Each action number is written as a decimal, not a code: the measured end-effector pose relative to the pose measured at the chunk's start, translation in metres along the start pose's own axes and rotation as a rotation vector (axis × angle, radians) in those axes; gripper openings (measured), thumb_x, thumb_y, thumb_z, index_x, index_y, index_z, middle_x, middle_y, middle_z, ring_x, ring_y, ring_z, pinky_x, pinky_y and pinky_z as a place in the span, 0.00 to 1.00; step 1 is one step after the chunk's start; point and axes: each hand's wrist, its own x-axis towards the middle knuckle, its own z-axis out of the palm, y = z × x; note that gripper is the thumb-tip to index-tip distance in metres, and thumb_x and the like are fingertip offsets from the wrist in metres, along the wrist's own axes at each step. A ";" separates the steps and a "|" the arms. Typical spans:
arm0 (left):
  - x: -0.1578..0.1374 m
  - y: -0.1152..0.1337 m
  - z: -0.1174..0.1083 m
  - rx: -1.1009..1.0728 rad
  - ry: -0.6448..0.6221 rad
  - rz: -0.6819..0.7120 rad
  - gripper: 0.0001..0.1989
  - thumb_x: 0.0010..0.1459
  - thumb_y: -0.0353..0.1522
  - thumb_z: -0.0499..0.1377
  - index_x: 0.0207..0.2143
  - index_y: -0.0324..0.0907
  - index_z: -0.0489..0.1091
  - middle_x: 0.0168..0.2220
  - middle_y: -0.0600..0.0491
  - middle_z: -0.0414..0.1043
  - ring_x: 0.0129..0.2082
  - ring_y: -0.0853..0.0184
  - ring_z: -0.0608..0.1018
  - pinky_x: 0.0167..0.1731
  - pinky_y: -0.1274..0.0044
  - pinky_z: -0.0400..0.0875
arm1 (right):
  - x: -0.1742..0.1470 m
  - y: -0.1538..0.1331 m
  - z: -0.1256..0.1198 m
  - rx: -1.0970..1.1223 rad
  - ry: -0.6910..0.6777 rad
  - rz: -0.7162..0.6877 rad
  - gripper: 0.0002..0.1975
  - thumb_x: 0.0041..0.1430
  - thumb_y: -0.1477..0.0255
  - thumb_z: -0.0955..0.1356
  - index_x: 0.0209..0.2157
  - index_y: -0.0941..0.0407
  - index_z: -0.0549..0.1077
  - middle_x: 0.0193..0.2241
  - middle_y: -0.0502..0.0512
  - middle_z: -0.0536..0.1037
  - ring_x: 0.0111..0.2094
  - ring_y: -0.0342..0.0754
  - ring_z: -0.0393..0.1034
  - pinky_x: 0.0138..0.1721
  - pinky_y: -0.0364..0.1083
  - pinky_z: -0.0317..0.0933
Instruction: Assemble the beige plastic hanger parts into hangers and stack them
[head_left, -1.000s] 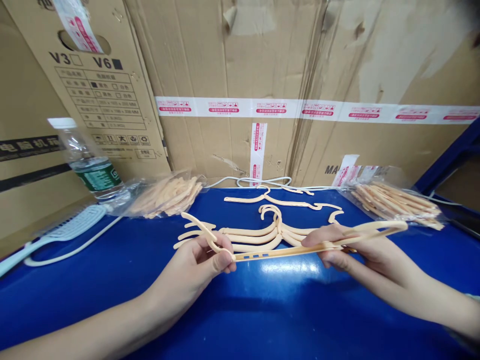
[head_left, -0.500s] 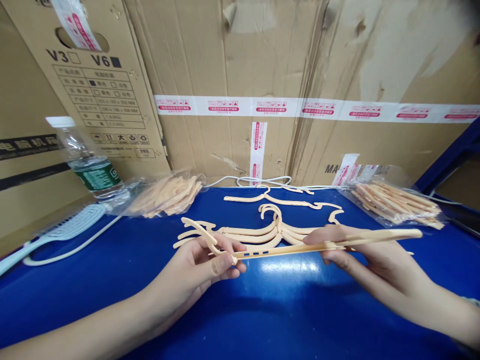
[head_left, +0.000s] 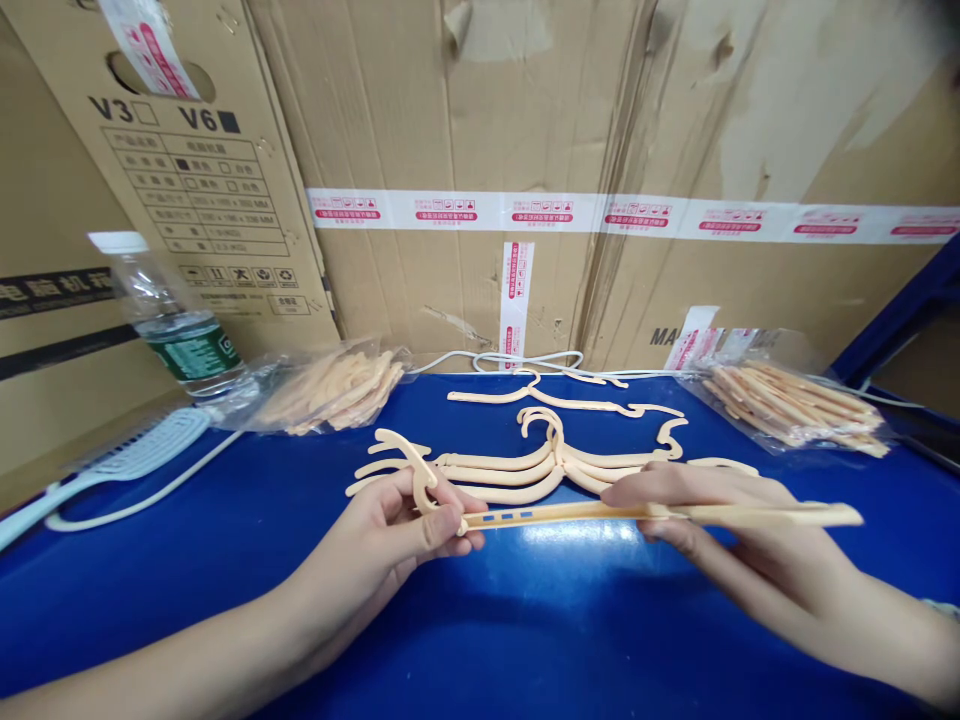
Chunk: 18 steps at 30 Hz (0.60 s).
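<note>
- left hand (head_left: 405, 525) pinches the hook piece (head_left: 420, 480); right hand (head_left: 701, 510) fingers pinch the slotted bar (head_left: 570, 514), held just above the blue table (head_left: 225, 530).
- best kept level, ends lined up.

Glossy blue tabletop (head_left: 525, 640). Just beyond both hands: stack of beige plastic hangers (head_left: 540, 462); single beige plastic hanger (head_left: 562, 400) farther back. Far left of left hand: light-blue plastic comb (head_left: 112, 470), clear plastic water bottle (head_left: 176, 320), clear bag of beige parts (head_left: 330, 385). Beyond right hand: second clear bag of beige strips (head_left: 787, 400).
</note>
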 end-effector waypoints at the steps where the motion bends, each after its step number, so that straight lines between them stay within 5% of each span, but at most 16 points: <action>1: 0.000 0.000 -0.001 0.006 0.008 -0.004 0.12 0.44 0.36 0.73 0.27 0.38 0.78 0.27 0.52 0.76 0.27 0.69 0.77 0.30 0.81 0.73 | -0.001 -0.001 0.000 -0.004 -0.019 0.004 0.18 0.61 0.80 0.63 0.49 0.46 0.69 0.44 0.51 0.80 0.44 0.51 0.76 0.44 0.47 0.71; 10: 0.005 -0.004 -0.003 0.029 0.055 0.091 0.15 0.39 0.35 0.75 0.20 0.38 0.72 0.24 0.54 0.76 0.22 0.71 0.77 0.25 0.82 0.70 | -0.002 -0.012 0.007 0.049 -0.097 0.021 0.16 0.63 0.80 0.62 0.48 0.47 0.66 0.43 0.51 0.79 0.43 0.49 0.76 0.42 0.45 0.72; 18: 0.005 -0.012 -0.003 0.043 0.120 0.175 0.13 0.40 0.36 0.75 0.22 0.41 0.75 0.25 0.56 0.77 0.23 0.71 0.78 0.25 0.83 0.73 | 0.000 -0.018 0.018 0.080 0.151 0.151 0.06 0.64 0.73 0.65 0.38 0.48 0.73 0.39 0.52 0.81 0.40 0.50 0.77 0.37 0.44 0.73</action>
